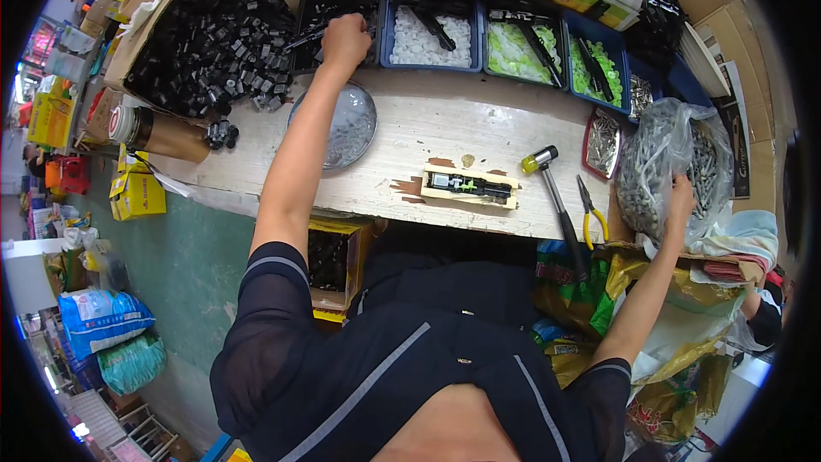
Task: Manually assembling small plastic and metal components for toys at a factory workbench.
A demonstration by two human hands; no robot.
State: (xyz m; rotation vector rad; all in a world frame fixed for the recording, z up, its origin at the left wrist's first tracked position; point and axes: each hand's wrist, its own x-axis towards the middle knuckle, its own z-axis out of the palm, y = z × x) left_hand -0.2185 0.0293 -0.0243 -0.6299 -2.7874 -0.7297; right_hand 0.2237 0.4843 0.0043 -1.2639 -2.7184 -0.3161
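My left hand (346, 43) reaches over a dark tray (310, 7) of small black parts at the back of the bench. Its fingers are curled closed; what they hold, if anything, is hidden. At the right, my right hand (682, 203) is at a clear plastic bag (654, 141) full of small grey parts, fingers bent against its contents and partly hidden. Between my arms a wooden holder (430, 185) cradles a black assembly (483, 189) with silver and bright green pieces. Beside it lie a hammer (556, 197) with a yellow-and-silver head and yellow-handled pliers (590, 216).
A round grey dish (349, 130) sits below my left forearm. Behind stand a carton (137, 68) of black parts and blue bins (432, 67) with white and green pieces. A red tray (589, 158) holds metal pins. A brown-capped jar (162, 134) lies at left.
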